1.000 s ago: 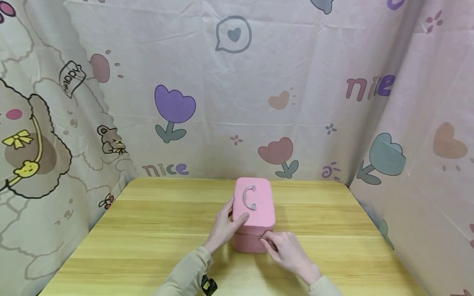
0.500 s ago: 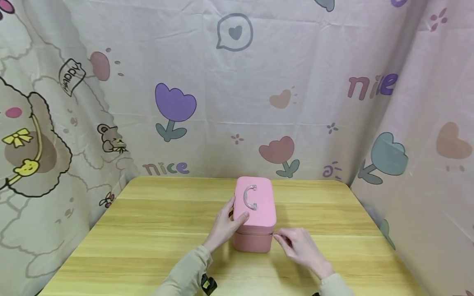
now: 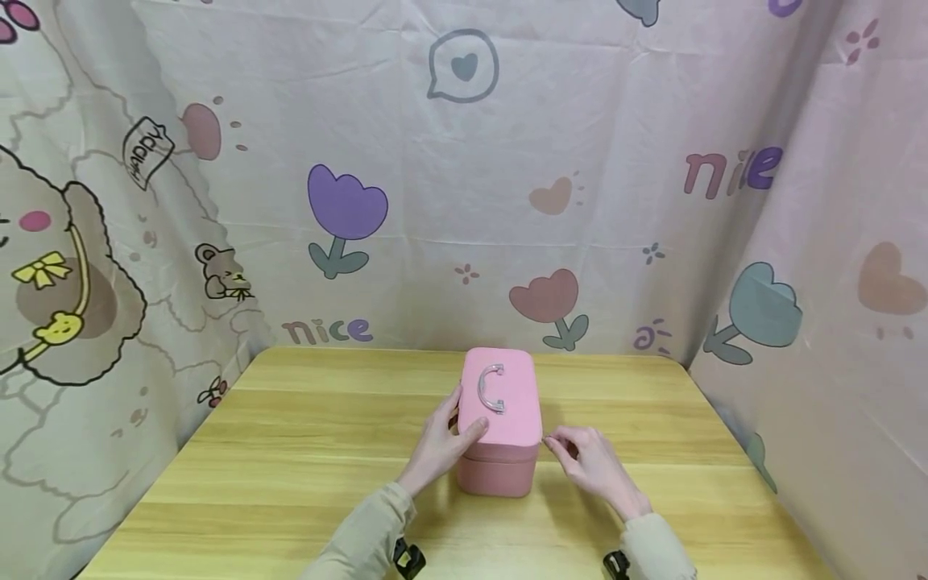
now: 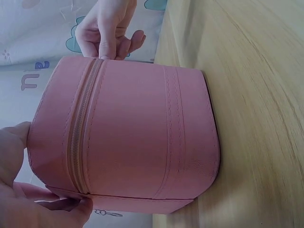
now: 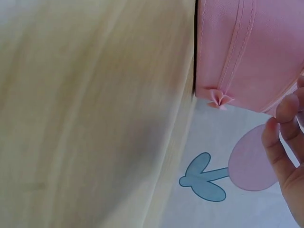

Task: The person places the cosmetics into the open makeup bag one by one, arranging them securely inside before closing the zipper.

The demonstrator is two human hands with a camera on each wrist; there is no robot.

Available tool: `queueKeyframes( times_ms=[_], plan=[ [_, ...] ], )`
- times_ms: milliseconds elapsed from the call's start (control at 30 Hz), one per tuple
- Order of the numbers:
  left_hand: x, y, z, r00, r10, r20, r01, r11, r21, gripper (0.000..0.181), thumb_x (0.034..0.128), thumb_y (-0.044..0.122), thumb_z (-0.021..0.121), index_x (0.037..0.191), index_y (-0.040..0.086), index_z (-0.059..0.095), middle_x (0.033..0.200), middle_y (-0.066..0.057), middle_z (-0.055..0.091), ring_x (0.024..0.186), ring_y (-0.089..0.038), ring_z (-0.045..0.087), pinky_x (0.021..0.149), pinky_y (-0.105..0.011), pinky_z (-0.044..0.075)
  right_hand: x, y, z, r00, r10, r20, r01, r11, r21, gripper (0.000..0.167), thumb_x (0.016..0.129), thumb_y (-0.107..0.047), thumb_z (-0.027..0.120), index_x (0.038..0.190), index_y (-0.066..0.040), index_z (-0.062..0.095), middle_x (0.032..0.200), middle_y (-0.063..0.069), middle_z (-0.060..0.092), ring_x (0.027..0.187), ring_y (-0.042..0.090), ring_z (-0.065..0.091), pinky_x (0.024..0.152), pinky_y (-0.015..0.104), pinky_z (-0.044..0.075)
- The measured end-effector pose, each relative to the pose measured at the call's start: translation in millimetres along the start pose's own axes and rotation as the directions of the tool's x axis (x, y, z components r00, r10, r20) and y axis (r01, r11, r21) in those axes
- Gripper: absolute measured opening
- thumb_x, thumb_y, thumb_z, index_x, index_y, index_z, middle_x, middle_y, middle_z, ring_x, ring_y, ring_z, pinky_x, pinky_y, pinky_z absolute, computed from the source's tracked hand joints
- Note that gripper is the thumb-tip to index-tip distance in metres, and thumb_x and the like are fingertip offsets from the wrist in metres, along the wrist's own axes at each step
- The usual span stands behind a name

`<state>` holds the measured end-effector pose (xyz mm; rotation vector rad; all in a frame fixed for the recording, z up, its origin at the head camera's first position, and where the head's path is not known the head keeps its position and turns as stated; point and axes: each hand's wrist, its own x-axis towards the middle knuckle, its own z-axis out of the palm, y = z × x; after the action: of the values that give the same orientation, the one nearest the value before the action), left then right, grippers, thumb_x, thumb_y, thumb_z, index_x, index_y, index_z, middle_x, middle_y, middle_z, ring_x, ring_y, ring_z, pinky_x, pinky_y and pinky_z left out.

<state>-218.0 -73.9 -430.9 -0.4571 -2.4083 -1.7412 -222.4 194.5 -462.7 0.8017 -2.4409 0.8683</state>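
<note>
A pink zippered case (image 3: 516, 395) with a silver handle (image 3: 484, 393) on its lid stands upright on the table. My left hand (image 3: 438, 441) grips its near left edge, thumb on the lid and fingers along the side. In the left wrist view, the closed zipper (image 4: 80, 128) runs along the front just below the lid. At the right side, my right hand (image 3: 593, 463) pinches the zipper pull between thumb and forefinger; the pull itself is mostly hidden by the fingertips. A small pink bow (image 5: 219, 99) sits on the case's lower side in the right wrist view.
The wooden table (image 3: 290, 451) extends on both sides of the case. A printed cloth (image 3: 406, 161) hangs behind the table and along both sides. Black straps with devices (image 3: 409, 558) sit by the sleeves.
My right hand has drawn the zipper pull from the front of the case around the corner, then farther back along the right side. The left hand has kept its grip.
</note>
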Motion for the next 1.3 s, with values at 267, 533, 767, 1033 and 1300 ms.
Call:
queueKeyframes(
  times_ms=[267,533,767,1033,1300],
  plan=[
    [-1.0,-3.0,-1.7,1.000,-0.005,0.001,0.005,1.000,-0.009,0.079,0.0951,0.025,0.070,0.154,-0.008,0.029,0.157,-0.032,0.034,0.141,-0.048,0.042,0.115,-0.054,0.040,1.5,1,4,0.983,0.130,0.132,-0.156,0.965,0.211,0.015,0.099,-0.012,0.060,0.086,-0.010,0.068,0.069,0.003,0.066,0.059,0.007,0.057,0.054,0.020,0.049],
    [2.7,-8.9,-10.9,0.999,-0.018,0.027,0.021,0.995,-0.093,0.076,0.0916,0.019,0.073,0.152,-0.008,0.035,0.146,-0.030,0.038,0.141,-0.047,0.041,0.116,-0.054,0.038,2.9,-2,12,0.966,0.134,0.223,-0.215,0.894,0.393,0.015,0.103,-0.008,0.051,0.098,-0.001,0.064,0.094,0.016,0.072,0.086,0.029,0.070,0.077,0.038,0.062],
    [8.3,-16.5,-23.4,1.000,-0.013,0.010,0.014,0.995,-0.098,0.066,0.0936,0.012,0.069,0.150,-0.005,0.040,0.136,-0.025,0.049,0.132,-0.042,0.049,0.114,-0.054,0.042,3.0,-13,18,0.978,0.069,0.197,-0.144,0.905,0.401,0.015,0.101,-0.006,0.055,0.097,-0.001,0.069,0.093,0.016,0.075,0.087,0.023,0.074,0.082,0.028,0.061],
    [7.3,-13.1,-26.9,0.985,0.018,-0.172,-0.001,0.995,0.098,0.040,0.0977,0.023,0.065,0.130,-0.001,0.062,0.129,-0.023,0.062,0.119,-0.038,0.057,0.104,-0.055,0.047,4.2,-33,32,0.992,-0.024,0.128,-0.027,0.925,0.380,0.014,0.099,-0.007,0.059,0.098,-0.006,0.073,0.093,0.009,0.077,0.086,0.018,0.075,0.081,0.031,0.062],
    [-11.1,-4.8,-12.8,0.973,-0.070,-0.221,0.131,0.953,0.275,0.098,0.0825,0.050,0.077,0.156,0.003,0.033,0.142,-0.024,0.034,0.133,-0.041,0.030,0.111,-0.063,0.035,3.9,-47,41,0.992,-0.041,0.119,-0.008,0.922,0.387,0.013,0.099,-0.009,0.060,0.096,-0.003,0.071,0.091,0.011,0.076,0.084,0.021,0.075,0.078,0.026,0.062]
  ],
)
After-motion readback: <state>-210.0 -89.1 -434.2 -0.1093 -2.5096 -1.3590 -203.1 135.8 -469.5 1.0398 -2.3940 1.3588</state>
